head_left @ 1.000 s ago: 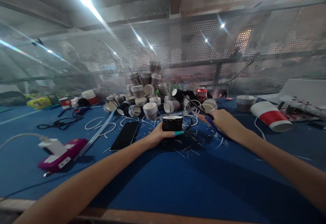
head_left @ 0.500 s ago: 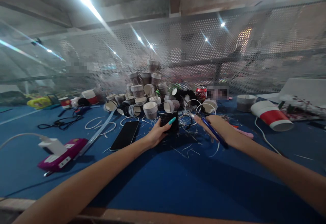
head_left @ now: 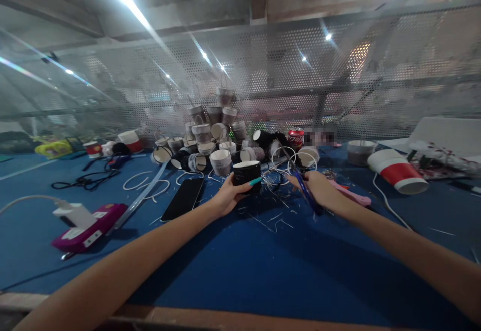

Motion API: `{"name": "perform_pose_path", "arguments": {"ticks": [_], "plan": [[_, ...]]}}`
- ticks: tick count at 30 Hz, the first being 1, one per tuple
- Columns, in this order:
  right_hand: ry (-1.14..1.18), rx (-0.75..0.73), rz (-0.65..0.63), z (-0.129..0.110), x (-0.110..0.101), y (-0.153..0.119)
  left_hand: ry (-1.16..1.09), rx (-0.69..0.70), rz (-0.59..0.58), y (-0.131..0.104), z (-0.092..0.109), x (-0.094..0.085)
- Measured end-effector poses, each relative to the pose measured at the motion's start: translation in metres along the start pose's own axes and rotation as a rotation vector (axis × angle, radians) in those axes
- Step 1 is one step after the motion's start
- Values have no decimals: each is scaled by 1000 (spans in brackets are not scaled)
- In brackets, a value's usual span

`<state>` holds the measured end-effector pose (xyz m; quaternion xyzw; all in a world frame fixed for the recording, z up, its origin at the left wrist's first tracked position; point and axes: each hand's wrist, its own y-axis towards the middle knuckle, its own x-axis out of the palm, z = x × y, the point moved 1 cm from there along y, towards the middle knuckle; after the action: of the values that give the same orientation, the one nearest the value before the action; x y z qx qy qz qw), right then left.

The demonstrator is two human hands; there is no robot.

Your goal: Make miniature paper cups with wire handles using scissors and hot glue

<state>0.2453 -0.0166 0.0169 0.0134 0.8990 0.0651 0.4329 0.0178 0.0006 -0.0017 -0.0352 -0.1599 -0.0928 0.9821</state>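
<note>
My left hand (head_left: 230, 194) is wrapped round a black-covered cup (head_left: 247, 173), its white rim facing up and its thumb side towards me. To the right, my right hand (head_left: 315, 186) holds blue-handled scissors (head_left: 307, 193), their blades pointing away to the upper left. The blades are apart from the cup. Thin white cut scraps (head_left: 278, 218) lie on the blue table (head_left: 240, 276) between and below the hands. Just behind the held cup stands a whitish wrapped cup (head_left: 221, 162).
Small wrapped cups (head_left: 202, 133) are piled at the back centre. A phone (head_left: 183, 199) and a purple power strip (head_left: 89, 228) lie left. A red can (head_left: 295, 139), white cord loops, pink-handled scissors (head_left: 351, 194) and a red-white paper cup (head_left: 399, 171) are right.
The black cup has tipped upright, so its white rim now shows. My right hand has turned a little with the scissors, whose handles have swung left. The view has shifted slightly.
</note>
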Motion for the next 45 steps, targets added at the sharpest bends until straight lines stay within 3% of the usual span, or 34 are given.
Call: {"name": "perform_pose_path", "arguments": {"ticks": [3, 9, 14, 19, 23, 26, 28, 34, 41, 45], "plan": [[-36, 45, 37, -4, 0, -2, -95, -22, 1, 3, 0, -2], [-38, 57, 75, -1, 7, 0, -123, -28, -117, 8, 1, -7], [-93, 74, 143, 3, 11, 3, -72, -126, -35, 9, 1, -8], [-181, 90, 143, 3, 13, 1, -56, -73, -7, 10, -1, -7], [-416, 47, 144, -1, 11, -3, 113, 114, -15, 13, -2, -12], [-554, 77, 161, -8, 6, -8, 423, 359, 6, 16, 2, -19], [-600, 116, 186, -13, 2, -10, 640, 437, 36, 17, 5, -24], [-596, 320, 82, -24, -3, -3, 990, 301, 199, 17, 8, -31], [-585, 390, -23, -31, 12, -11, 919, 379, 316, 18, 6, -32], [-583, 322, -44, -34, 17, -19, 874, 386, 352, 16, 6, -32]]}}
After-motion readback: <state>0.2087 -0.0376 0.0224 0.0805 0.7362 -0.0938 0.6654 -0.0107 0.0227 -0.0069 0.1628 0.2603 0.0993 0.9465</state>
